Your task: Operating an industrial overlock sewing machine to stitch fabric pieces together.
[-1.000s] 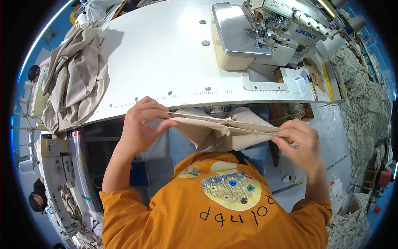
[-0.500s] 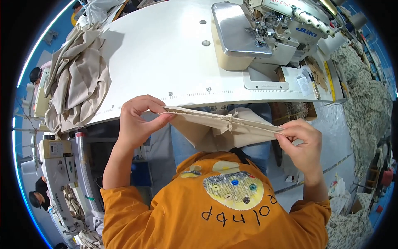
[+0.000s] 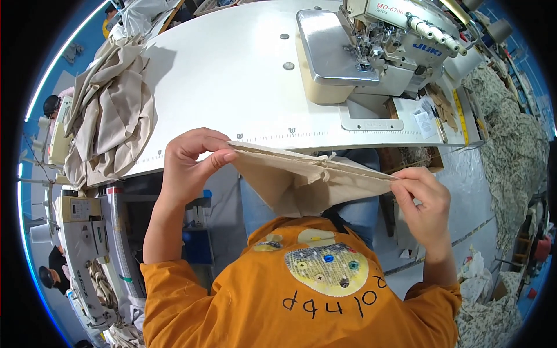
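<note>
Versus 0.5 s ago, your left hand (image 3: 192, 165) sits slightly higher. Beige cloth (image 3: 272, 178) spans between it and your right hand (image 3: 425, 202); each pinches one end, thumb against fingers.

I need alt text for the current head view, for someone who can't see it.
Left hand and right hand pinch opposite ends of a beige fabric piece, holding it spread above the lap. Ahead, a white table carries a sewing machine on the right and heaped beige cloth on the left.
</note>
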The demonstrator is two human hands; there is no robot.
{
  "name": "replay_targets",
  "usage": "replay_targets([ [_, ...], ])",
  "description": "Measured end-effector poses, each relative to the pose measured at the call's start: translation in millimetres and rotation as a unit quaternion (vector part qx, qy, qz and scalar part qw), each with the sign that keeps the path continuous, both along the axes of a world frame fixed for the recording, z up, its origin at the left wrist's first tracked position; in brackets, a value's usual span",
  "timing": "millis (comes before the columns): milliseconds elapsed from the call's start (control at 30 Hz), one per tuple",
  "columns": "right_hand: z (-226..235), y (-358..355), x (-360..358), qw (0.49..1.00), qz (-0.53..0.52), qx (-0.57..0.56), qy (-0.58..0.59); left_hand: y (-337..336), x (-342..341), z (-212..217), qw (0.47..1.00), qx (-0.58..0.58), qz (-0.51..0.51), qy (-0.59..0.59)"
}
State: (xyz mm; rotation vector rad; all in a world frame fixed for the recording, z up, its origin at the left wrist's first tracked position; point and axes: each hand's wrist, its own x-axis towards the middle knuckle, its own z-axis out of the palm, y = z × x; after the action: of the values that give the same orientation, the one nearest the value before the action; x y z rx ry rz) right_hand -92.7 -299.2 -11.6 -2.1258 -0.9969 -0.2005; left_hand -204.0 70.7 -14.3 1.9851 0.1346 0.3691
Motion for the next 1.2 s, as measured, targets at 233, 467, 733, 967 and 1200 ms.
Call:
replay_targets([
  [233,-0.4,1.1,-0.2,0.998,-0.031,0.035,0.041,-6.8,3.7,9.9,0.991,0.115,-0.002,-0.061],
  [467,-1.9,3.2,2.3,0.999,-0.041,0.022,-0.005,-9.0,8.5,13.4,0.974,0.196,0.015,-0.110],
  [733,-6.6,2.1,3.1,0.997,-0.050,0.023,-0.056,-6.4,15.4,22.5,0.953,0.260,0.005,-0.155],
  [967,-9.4,2.3,4.1,0.996,-0.056,0.023,-0.060,-7.9,23.9,34.8,0.957,0.251,-0.018,-0.143],
  [1200,-15.3,3.8,5.1,0.996,-0.054,0.050,-0.046,-3.7,36.2,42.4,0.957,0.248,-0.044,-0.144],
])
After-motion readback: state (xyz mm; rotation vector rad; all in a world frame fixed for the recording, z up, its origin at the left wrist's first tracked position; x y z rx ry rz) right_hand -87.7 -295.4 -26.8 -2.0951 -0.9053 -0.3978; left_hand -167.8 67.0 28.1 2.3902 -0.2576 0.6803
